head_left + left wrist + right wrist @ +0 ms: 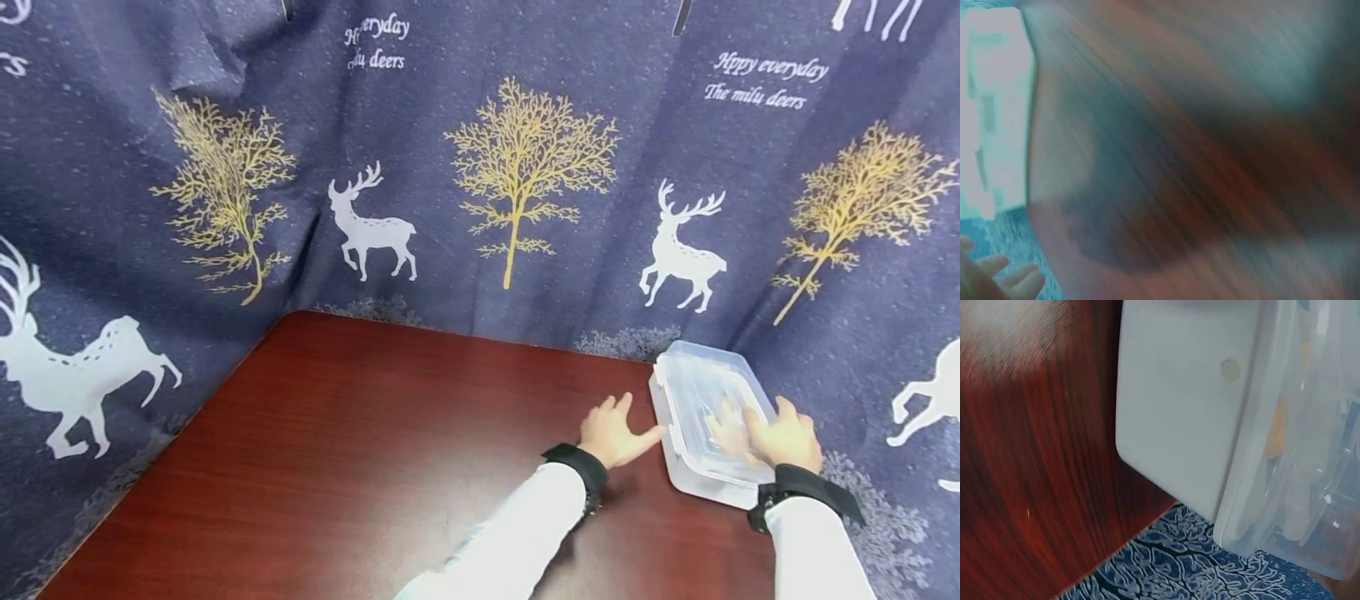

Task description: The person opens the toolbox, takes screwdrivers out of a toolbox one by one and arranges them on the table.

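A white plastic storage box (705, 483) with a clear raised lid (708, 392) stands at the right edge of the table. Through the lid, in the right wrist view, some orange-yellow shape (1275, 428) shows, its kind unclear. My left hand (613, 435) is just left of the box with fingers spread, its thumb pointing at the box's side; whether it touches, I cannot tell. Over the lid's near right part hovers or rests my right hand (787, 437), fingers loosely extended and mirrored in the plastic. In the left wrist view, fingers (1013, 278) show at the lower left corner.
A reddish-brown wooden table (337, 442) spreads to the left of the box. Behind it and along both sides hangs a dark blue curtain (435, 150) printed with deer and golden trees. The box stands close against the curtain.
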Demonstrator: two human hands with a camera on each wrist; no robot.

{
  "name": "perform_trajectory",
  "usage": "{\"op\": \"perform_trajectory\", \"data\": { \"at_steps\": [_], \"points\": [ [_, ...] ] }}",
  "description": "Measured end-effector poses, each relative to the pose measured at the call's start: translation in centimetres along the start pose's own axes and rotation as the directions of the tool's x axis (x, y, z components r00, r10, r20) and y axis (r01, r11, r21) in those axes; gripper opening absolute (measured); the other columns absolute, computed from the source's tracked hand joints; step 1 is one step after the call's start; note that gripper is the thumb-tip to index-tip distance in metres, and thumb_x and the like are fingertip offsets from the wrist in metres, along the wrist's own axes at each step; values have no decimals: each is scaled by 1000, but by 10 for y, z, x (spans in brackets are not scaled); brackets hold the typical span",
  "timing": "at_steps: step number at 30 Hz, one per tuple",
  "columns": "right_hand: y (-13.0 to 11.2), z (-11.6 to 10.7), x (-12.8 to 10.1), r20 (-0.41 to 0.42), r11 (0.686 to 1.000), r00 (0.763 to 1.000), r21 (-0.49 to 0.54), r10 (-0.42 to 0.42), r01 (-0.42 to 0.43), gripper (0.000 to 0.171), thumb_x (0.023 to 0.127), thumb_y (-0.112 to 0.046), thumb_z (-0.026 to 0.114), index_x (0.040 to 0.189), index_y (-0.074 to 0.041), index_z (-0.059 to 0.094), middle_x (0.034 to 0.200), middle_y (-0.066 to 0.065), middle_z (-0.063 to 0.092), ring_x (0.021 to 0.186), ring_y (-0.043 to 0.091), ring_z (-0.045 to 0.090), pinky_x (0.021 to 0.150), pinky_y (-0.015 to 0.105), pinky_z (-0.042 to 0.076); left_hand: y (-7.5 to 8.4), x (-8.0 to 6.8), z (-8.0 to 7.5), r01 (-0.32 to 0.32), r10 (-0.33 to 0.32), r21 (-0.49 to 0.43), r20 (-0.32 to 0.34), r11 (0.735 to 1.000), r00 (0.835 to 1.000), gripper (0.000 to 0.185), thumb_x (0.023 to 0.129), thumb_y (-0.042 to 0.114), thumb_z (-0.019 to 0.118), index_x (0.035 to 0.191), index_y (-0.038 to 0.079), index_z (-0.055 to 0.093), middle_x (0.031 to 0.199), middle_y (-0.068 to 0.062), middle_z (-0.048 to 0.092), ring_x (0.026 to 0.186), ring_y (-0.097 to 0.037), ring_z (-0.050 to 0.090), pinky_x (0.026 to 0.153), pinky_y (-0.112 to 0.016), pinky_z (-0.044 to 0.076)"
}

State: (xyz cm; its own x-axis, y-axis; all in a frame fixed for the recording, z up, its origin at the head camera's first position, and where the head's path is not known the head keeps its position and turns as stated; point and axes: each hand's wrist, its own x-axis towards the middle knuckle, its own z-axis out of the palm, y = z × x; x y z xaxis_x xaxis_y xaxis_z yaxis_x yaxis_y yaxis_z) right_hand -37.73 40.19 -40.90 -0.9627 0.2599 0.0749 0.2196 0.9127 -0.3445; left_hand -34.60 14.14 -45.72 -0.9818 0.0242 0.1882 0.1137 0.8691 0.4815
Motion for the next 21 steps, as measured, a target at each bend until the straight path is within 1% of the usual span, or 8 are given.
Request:
{"op": "perform_trajectory", "data": {
  "at_steps": [2, 4, 6, 11, 16, 17, 18, 21],
  "points": [
    [2, -1, 0, 30, 1000, 999, -7, 27, -26, 85, 86, -62, 30, 146, -5, 10, 137, 39, 27, 114, 60, 34, 84, 64, 34, 18, -3, 4, 63, -58, -167, 38, 984, 998, 79, 71, 76, 47, 138, 34, 35, 133, 0, 52, 114, -21, 57, 88, -32, 47],
    [2, -3, -1, 62, 999, 997, -28, 39, -38, 85, 86, -64, 26, 146, -6, 8, 137, 38, 29, 115, 60, 35, 85, 63, 34, 34, -6, 8, 133, -113, -331, 79, 934, 990, 80, 70, 72, 55, 138, 38, 32, 131, -5, 52, 115, -22, 56, 89, -32, 47],
    [-1, -5, -1, 88, 999, 995, -36, 34, -31, 84, 86, -64, 25, 146, -8, 9, 137, 37, 29, 115, 60, 36, 85, 62, 35, 50, -8, 9, 196, -170, -461, 97, 866, 981, 83, 67, 69, 61, 138, 42, 29, 127, -8, 53, 113, -23, 55, 88, -33, 47],
    [-3, -9, -2, 71, 999, 997, -32, 15, -13, 79, 87, -63, 23, 146, -12, 14, 139, 34, 30, 116, 59, 36, 85, 61, 35, 81, -5, 15, 267, -266, -585, 91, 766, 960, 95, 59, 69, 67, 138, 50, 19, 130, -11, 48, 115, -26, 52, 89, -39, 45],
    [-3, -4, -6, 47, 999, 999, -47, 22, -20, 76, 88, -61, 25, 146, -12, 17, 138, 32, 32, 116, 57, 38, 85, 61, 37, 95, 1, 28, 294, -341, -683, 69, 669, 937, 97, 53, 63, 75, 137, 47, 28, 136, -12, 45, 120, -31, 48, 92, -44, 43],
    [-3, -3, -7, 47, 999, 999, -46, 27, -24, 76, 88, -61, 25, 146, -13, 17, 138, 32, 32, 116, 57, 38, 85, 61, 37, 97, 2, 31, 290, -347, -694, 61, 659, 936, 97, 52, 61, 76, 136, 46, 31, 136, -12, 46, 120, -32, 49, 92, -45, 43],
    [-3, -2, -8, 45, 999, 999, -44, 31, -29, 76, 88, -61, 26, 146, -13, 18, 139, 31, 33, 116, 57, 38, 86, 61, 36, 99, 2, 34, 278, -347, -697, 44, 661, 937, 97, 52, 60, 77, 136, 44, 33, 135, -12, 47, 119, -33, 49, 92, -44, 44],
    [0, -2, -11, 25, 999, 999, -42, 34, -33, 75, 88, -61, 26, 145, -13, 20, 138, 31, 34, 116, 56, 39, 86, 61, 36, 105, 3, 47, 207, -313, -660, -45, 722, 949, 97, 51, 59, 78, 136, 35, 40, 133, -11, 51, 116, -35, 52, 89, -43, 45]
  ]
}}
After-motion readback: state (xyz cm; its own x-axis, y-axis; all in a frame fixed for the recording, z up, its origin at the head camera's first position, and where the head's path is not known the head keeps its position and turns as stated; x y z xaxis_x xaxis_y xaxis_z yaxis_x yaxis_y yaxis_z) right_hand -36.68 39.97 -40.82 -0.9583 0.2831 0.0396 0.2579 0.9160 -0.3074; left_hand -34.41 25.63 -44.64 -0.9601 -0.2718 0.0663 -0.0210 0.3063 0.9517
